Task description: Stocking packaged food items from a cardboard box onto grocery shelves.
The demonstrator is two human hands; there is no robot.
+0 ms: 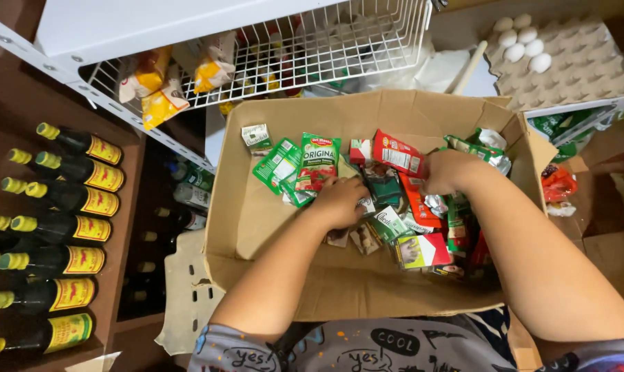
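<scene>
Cardboard box [257, 227] of sauce packets [318, 162] is being sorted; left hand [339, 201] and right hand [448, 171] are curled into the pile, grip can't be told

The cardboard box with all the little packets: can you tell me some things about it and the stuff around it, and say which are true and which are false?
1. Both hands, the left hand and the right hand, are inside the cardboard box. True.
2. The box holds only eggs. False: it holds small sachets in green and red; the eggs sit on a grey egg tray beyond the box.
3. The dark bottles have yellow caps. True.
4. The wire basket above the box is black. False: it is white.
</scene>
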